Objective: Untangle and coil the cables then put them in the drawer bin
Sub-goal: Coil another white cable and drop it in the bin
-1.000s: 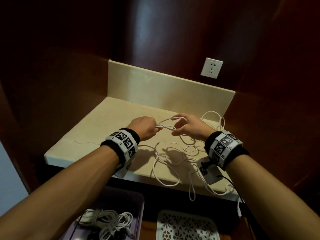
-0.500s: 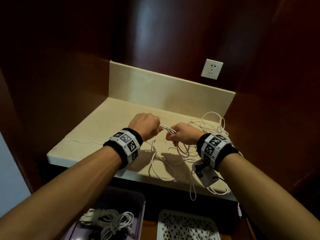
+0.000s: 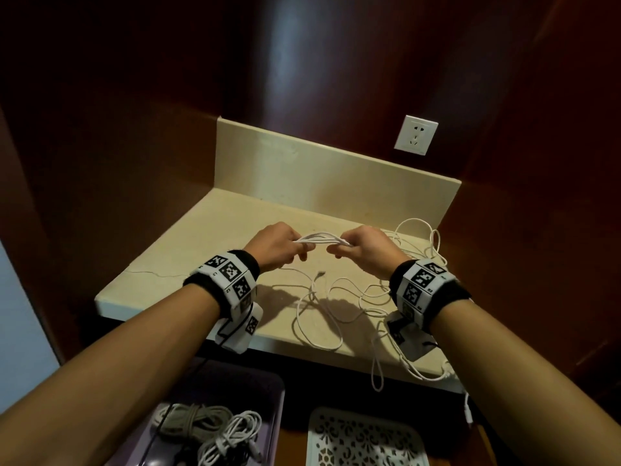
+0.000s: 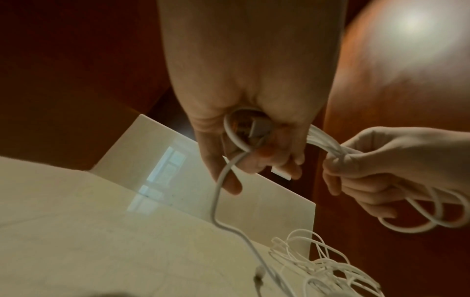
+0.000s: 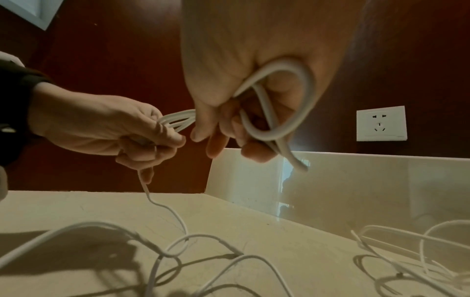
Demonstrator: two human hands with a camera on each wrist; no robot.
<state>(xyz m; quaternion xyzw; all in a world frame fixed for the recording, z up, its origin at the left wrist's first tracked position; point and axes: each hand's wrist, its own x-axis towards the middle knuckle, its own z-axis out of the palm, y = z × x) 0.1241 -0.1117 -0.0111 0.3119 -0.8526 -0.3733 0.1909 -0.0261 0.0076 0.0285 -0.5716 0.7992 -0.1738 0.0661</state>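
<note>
A folded bundle of white cable point(image 3: 322, 239) is stretched above the countertop point(image 3: 208, 243), the left hand point(image 3: 274, 245) and the right hand point(image 3: 364, 247) each clenched around one end. Loose cable point(image 3: 339, 307) trails onto the countertop below; coiled cables point(image 3: 208, 428) lie in the purple bin point(image 3: 277, 412) under its front edge.

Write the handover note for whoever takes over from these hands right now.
Left hand and right hand: each grips one end of a half-folded bundle of thin white cable, held above the beige stone counter.
Loose tail and more tangled white cables lie on the counter.
Done: two coiled cables in the purple drawer bin.
Left: finish this coil, bin it, then the rest.
</note>
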